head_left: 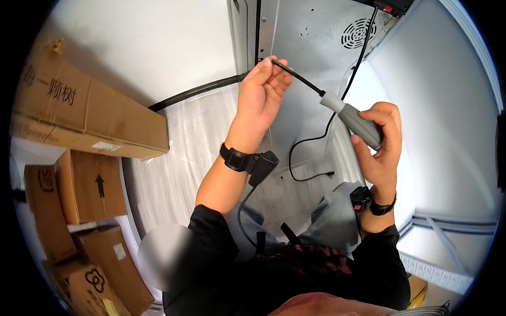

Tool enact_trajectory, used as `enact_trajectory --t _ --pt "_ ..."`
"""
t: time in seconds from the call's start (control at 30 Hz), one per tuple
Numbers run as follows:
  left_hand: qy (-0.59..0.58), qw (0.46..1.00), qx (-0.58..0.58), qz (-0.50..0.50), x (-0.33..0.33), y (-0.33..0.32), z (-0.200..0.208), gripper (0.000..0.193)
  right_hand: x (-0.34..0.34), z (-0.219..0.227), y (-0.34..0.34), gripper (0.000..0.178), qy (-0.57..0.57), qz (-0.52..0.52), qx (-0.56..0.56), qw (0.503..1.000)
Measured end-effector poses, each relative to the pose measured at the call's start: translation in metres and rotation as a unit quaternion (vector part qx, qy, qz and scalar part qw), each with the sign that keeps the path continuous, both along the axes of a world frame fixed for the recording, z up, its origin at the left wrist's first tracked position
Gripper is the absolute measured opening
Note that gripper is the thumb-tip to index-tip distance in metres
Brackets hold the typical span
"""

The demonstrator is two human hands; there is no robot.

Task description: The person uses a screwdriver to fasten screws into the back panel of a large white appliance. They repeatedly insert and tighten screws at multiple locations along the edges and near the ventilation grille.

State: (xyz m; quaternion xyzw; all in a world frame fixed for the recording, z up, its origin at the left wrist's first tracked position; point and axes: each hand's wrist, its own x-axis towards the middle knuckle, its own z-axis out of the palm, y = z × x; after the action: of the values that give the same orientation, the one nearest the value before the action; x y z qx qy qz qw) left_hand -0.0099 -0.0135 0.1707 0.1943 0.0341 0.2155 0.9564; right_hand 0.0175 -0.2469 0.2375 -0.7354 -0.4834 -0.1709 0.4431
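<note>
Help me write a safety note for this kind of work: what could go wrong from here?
The left hand has its fingertips right at the end of the screwdriver, so a push from the right hand might jab them. The black cable loops loosely to the floor ahead of the knees and could get caught or trodden on. The cord hanging from the left wrist device might snag.

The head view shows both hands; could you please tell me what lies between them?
In the head view, a screwdriver spans the stretch: its grey handle in the right hand, its black shaft reaching the left hand.
</note>
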Motion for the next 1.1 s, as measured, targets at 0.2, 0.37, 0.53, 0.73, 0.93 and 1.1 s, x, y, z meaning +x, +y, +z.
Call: enact_trajectory --t 0.2,0.37,0.53,0.73,0.93,1.1 --pt "0.047 0.998 -0.024 -0.042 0.003 0.018 -0.013 0.014 -0.027 -0.001 0.026 0.029 -0.067 -0.021 -0.011 0.997" --pt "0.058 0.997 0.006 -0.058 0.001 0.023 -0.022 0.013 -0.041 -0.036 0.039 0.028 -0.07 -0.043 0.063 0.995" --pt "0.088 0.995 0.02 -0.039 0.008 0.021 -0.019 0.014 -0.053 -0.077 0.048 0.033 -0.03 -0.05 0.116 0.992" --pt "0.113 0.992 0.063 0.005 0.009 0.021 -0.015 0.016 -0.047 -0.086 0.05 0.034 -0.026 -0.026 0.13 0.991" --pt "0.09 0.993 0.07 0.011 0.014 0.029 -0.018 0.015 -0.044 -0.086 0.056 0.034 -0.008 0.001 0.146 0.989" --pt "0.099 0.992 0.062 0.037 0.018 0.028 -0.016 0.015 -0.042 -0.081 0.059 0.033 -0.007 -0.003 0.142 0.99"
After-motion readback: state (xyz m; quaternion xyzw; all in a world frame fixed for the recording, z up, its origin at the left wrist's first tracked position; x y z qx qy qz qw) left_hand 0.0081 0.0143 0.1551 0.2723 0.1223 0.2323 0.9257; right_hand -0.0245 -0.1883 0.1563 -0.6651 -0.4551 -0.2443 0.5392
